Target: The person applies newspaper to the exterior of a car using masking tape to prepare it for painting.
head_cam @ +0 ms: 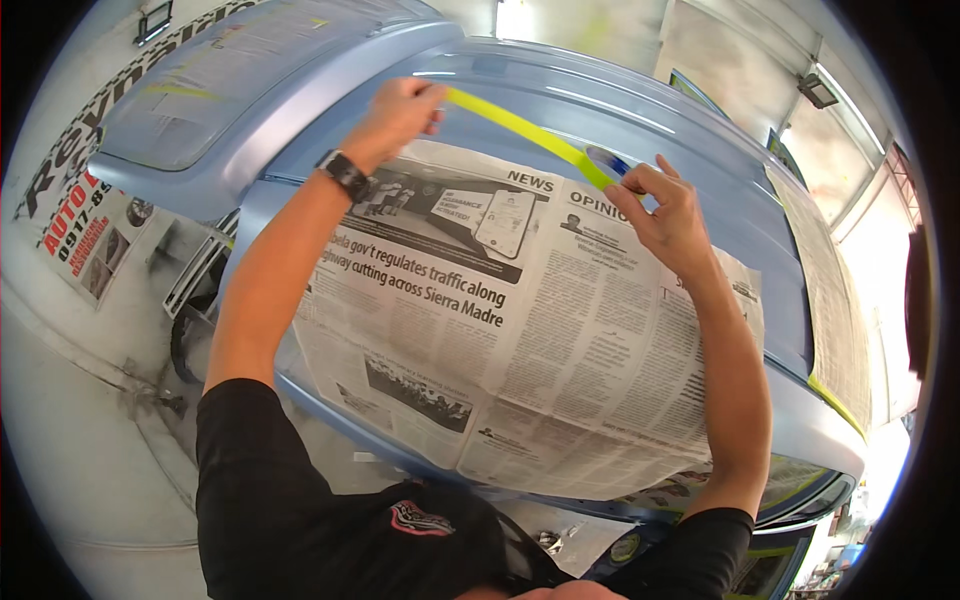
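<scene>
A strip of yellow-green masking tape (pixel 517 126) is stretched taut between my hands. My left hand (pixel 397 116), slightly blurred and with a watch on its wrist, pinches the strip's free end. The tape roll (pixel 609 161), with a blue inner core, is in the fingers of my right hand (pixel 664 210). Below the strip, a newspaper sheet (pixel 495 315) is spread over the pale blue roof (pixel 600 105) of a car and hangs down towards me. Its upper edge lies beneath the tape, which seems raised above it on the left.
A raised rear hatch (pixel 360 82), its glass under plastic film, stands at the left. Masking paper (pixel 825 300) edged with yellow-green tape covers the car's right end. A wall banner (pixel 82 217) bearing writing hangs at the far left. Work lights (pixel 817 91) are mounted on the walls.
</scene>
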Motion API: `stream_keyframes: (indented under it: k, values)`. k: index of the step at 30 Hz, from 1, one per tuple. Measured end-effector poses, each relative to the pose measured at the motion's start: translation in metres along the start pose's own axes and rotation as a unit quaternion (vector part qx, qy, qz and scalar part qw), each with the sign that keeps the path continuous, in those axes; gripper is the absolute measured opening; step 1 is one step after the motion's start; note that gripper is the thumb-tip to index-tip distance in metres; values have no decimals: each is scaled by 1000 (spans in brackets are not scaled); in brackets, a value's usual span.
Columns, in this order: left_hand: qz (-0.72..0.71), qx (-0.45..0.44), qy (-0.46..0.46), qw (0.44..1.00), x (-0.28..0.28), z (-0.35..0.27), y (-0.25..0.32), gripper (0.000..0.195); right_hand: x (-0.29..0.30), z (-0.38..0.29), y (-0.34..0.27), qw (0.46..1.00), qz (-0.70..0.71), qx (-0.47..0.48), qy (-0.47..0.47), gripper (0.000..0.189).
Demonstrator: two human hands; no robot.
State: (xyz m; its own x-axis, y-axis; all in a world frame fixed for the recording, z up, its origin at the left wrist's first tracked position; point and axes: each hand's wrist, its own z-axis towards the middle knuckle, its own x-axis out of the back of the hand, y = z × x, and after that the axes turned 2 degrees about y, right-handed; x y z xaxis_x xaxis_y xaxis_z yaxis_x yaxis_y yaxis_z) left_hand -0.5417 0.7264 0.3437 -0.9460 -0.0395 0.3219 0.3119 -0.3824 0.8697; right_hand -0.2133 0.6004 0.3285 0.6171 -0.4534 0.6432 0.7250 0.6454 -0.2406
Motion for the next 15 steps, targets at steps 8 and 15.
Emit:
stream_keyframes:
  k: [8,15]
  values:
    - [16,92,151,984,109,14,-111,27,21,5,1,986,-139,-57,-70,35]
    - [269,12,193,944,83,17,-110,26,22,-4,-6,983,-162,-70,-49,28]
